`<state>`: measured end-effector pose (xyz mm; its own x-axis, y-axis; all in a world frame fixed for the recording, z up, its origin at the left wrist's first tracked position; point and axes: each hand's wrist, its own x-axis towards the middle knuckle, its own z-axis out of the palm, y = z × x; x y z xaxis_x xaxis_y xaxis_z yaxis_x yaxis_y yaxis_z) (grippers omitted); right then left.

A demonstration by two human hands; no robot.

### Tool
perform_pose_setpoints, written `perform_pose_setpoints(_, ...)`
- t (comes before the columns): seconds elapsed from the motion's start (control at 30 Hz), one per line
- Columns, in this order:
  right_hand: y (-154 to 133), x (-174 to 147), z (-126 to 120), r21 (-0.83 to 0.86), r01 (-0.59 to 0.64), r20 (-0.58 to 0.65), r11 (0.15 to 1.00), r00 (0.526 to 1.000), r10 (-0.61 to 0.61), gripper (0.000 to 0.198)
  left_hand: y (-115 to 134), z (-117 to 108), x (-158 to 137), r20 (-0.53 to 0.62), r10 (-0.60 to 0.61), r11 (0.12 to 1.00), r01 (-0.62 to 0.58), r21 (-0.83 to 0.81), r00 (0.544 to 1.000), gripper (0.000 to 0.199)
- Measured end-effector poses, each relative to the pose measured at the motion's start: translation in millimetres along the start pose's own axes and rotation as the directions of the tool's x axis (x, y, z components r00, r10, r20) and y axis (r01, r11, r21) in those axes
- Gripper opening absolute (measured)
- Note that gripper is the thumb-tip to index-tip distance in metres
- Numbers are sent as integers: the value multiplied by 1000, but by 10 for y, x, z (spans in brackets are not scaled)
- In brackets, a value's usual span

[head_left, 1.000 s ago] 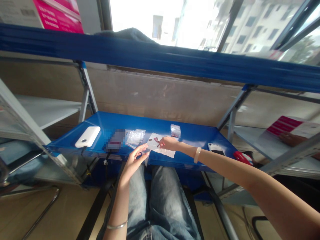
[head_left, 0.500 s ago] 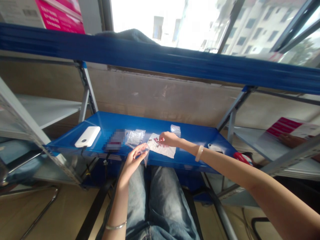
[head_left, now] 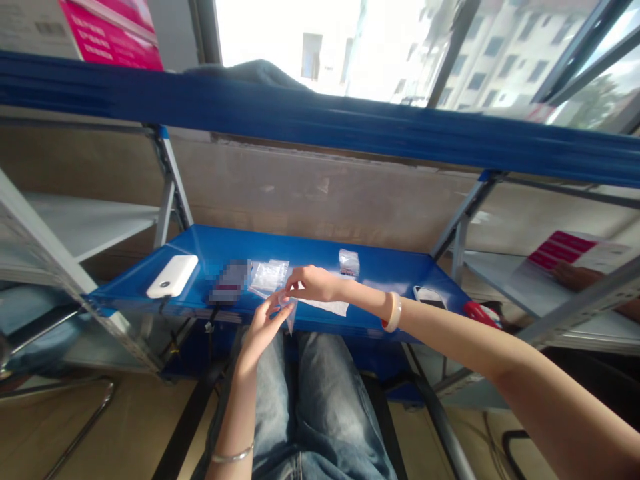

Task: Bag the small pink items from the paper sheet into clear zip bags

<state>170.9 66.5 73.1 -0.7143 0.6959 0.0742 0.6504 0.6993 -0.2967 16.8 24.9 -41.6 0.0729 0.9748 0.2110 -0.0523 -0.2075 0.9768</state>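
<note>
My left hand (head_left: 267, 321) is closed on a small clear plastic bag (head_left: 291, 319), which hangs below its fingertips over the front edge of the blue shelf (head_left: 380, 263). Right at the bag's mouth is my right hand (head_left: 311, 283), its fingers pinched together; whatever they hold is too small to make out. Under my right wrist lies a white cloth or paper sheet (head_left: 330, 306), mostly covered by the hand. Beyond my left fingers sits a stack of clear plastic bags (head_left: 269, 275). A small bag with dark red bits (head_left: 349, 263) rests behind my right hand.
A white power bank (head_left: 173, 276) and a blurred-out phone-like object (head_left: 231, 281) lie at the left. Another phone-like object (head_left: 429, 296) and a red-and-white item (head_left: 483, 313) are at the right. Another person's hand (head_left: 575, 277) is at the far-right shelf. A blue beam (head_left: 320, 123) crosses above.
My right hand has moved left from the small dark red pieces on the white sheet to the mouth of the bag in my left hand. My left hand has stayed nearly still.
</note>
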Motion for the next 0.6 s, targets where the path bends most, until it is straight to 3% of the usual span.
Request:
perform_pose_setpoints(0.23,180,-48,-34,-51,-124,-99,991,988,118,16,29,-11,-11,24,-10,1000,10,-22,1000,42)
perform_pose_setpoints(0.4,443,-150,-15,-235,-292,29,927,951,307,19,42,-23,-14,35,-11,1000,12,-19,999,46)
perform_pose_setpoints(0.6,724,-322,148,-314,-343,148,885,903,403,16,32,-15,-12,50,-5,999,7,-36,999,48)
